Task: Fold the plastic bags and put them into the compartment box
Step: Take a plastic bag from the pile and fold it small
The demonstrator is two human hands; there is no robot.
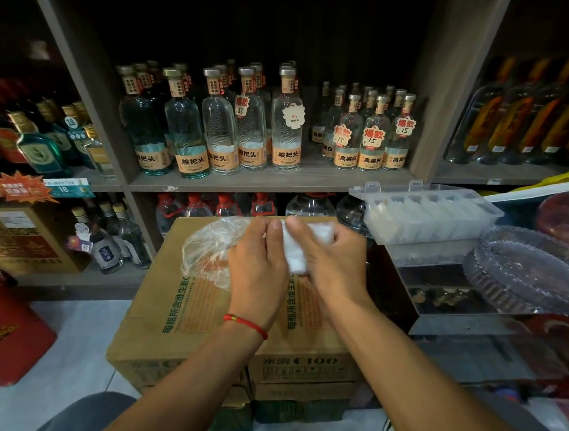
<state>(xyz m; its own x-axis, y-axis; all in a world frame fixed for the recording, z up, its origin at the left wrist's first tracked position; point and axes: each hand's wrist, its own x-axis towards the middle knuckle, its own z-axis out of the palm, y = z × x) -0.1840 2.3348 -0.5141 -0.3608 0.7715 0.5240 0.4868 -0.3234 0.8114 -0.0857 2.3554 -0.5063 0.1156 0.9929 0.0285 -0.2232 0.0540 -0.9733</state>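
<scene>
A folded white plastic bag (298, 247) is held between both hands above a cardboard carton (170, 316). My left hand (257, 264) pinches its left edge; my right hand (330, 259) grips its right side. A loose, crumpled clear plastic bag (207, 250) lies on the carton to the left of my left hand. The clear compartment box (438, 210) stands open to the right, on a higher surface, with several folded white bags in its compartments.
Shelves of glass bottles (222, 127) fill the background. A stack of clear glass plates (530, 268) sits right of the carton, below the box. A red box (13, 337) stands on the floor at left. My knee (90, 418) shows at the bottom.
</scene>
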